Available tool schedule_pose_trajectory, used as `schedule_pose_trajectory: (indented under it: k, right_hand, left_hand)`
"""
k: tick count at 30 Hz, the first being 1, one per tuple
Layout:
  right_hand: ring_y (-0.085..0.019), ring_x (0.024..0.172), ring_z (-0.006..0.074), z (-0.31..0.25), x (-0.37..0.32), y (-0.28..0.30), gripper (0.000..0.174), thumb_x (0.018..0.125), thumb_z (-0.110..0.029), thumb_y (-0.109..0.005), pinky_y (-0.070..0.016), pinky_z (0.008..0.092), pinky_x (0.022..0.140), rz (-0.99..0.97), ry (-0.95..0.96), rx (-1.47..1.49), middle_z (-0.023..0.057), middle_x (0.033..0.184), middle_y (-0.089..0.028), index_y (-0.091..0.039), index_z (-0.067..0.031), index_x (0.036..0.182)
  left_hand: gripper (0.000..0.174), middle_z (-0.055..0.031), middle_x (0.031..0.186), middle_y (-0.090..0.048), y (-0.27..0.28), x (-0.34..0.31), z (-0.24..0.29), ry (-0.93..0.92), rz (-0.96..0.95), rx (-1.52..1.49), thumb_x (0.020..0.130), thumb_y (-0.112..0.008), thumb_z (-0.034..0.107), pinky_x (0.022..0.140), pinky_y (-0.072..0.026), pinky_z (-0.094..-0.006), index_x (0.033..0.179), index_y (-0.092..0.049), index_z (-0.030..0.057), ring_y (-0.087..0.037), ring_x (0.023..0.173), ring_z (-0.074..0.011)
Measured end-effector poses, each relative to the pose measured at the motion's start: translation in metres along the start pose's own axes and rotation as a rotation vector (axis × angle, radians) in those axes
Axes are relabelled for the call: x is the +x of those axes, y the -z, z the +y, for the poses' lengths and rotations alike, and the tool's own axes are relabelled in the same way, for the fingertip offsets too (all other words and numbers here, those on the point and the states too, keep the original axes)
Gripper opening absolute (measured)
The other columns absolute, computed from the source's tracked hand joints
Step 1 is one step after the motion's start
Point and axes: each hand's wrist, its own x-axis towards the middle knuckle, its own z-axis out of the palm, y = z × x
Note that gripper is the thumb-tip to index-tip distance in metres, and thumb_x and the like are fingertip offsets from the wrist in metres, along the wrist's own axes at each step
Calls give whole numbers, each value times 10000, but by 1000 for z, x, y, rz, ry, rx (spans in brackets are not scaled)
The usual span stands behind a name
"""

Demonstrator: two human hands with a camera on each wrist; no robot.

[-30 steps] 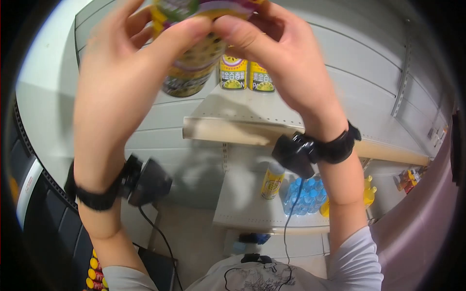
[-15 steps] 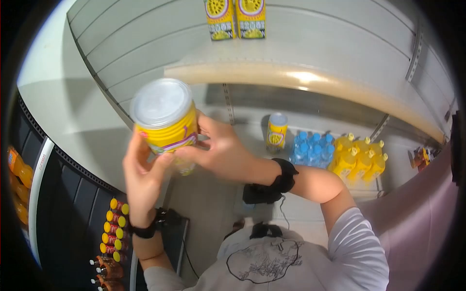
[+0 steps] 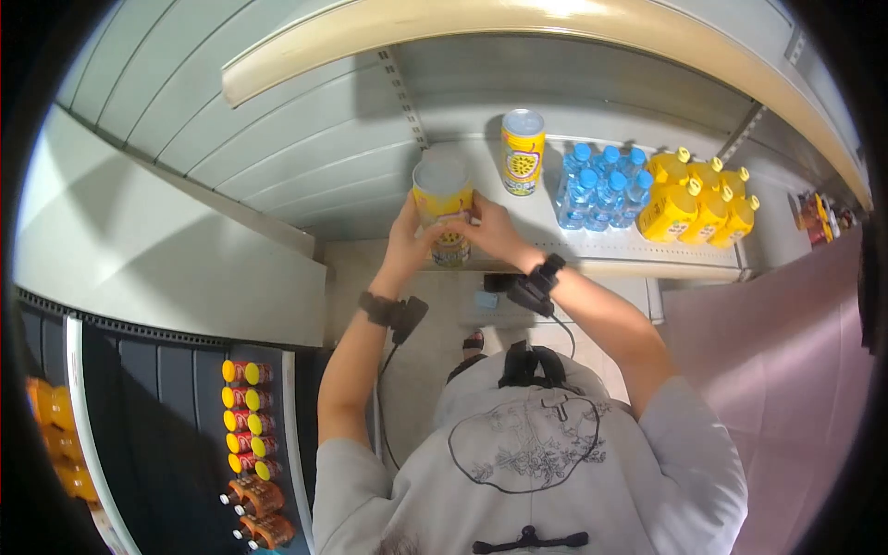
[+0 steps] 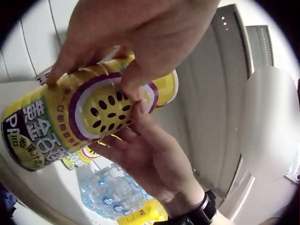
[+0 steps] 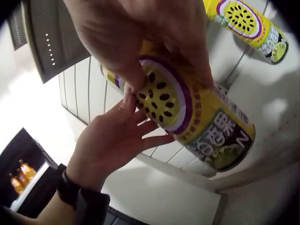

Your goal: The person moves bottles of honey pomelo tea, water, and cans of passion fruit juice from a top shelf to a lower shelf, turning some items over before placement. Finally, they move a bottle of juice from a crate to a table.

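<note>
A large yellow drink can (image 3: pixel 444 199) with a passion fruit picture on its label is upright at the left end of the lower shelf (image 3: pixel 573 245). My left hand (image 3: pixel 407 242) grips it from the left and my right hand (image 3: pixel 495 229) from the right. Both thumbs meet over the fruit picture on the can (image 4: pixel 61 122), as the left wrist view shows. Part of the label is covered by the hands. Just behind and to the right, a matching yellow can (image 3: pixel 524 157) stands on the same shelf.
Blue-capped water bottles (image 3: pixel 601 190) and yellow juice bottles (image 3: pixel 698 199) stand in groups farther right. An upper shelf edge (image 3: pixel 518 20) curves overhead. At lower left, a dark rack holds red bottles with yellow caps (image 3: pixel 245 421) and brown bottles (image 3: pixel 254 504). A pink cloth (image 3: pixel 768 370) hangs at right.
Both hands have brought the can down from the upper area to the lower shelf, turning it from tilted to upright. The head view has tipped further downward.
</note>
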Motion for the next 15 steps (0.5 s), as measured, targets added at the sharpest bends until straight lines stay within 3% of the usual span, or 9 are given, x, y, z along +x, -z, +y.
schedule_pose_trajectory:
  k: [6, 7, 10, 15]
  right_hand:
    - [-568, 962, 289, 20, 46, 28, 517, 704, -217, -686, -442, 342, 817, 28, -92, -282, 194, 1012, -589, -476, 16, 1116]
    - [-576, 943, 291, 33, 56, 28, 502, 701, -207, -687, -445, 348, 803, 70, -24, -215, 188, 1003, -594, -484, 8, 1107]
    - [-554, 988, 232, 50, 75, 38, 507, 730, -148, -662, -428, 322, 850, 54, -98, -285, 180, 1044, -580, -448, 65, 1137]
    - [-537, 1017, 280, 74, 95, 42, 516, 737, -159, -653, -417, 351, 864, 153, -124, -348, 204, 1060, -565, -428, 42, 1156]
  left_hand:
    - [566, -105, 1258, -421, -2, 68, -41, -197, -81, -33, 773, -527, -77, 973, -324, -317, 1286, -297, -8, -412, 1159, -185]
    - [566, -106, 1262, -417, -1, 78, -51, -220, -91, -25, 773, -524, -82, 979, -319, -321, 1286, -296, -7, -410, 1162, -188]
    - [571, -107, 1263, -416, 0, 109, -76, -170, -102, -101, 766, -542, -64, 991, -303, -322, 1282, -305, -5, -399, 1175, -190]
    - [624, -125, 1283, -393, 1, 142, -93, -259, -147, -74, 738, -580, -27, 1005, -282, -313, 1289, -286, -15, -381, 1194, -196]
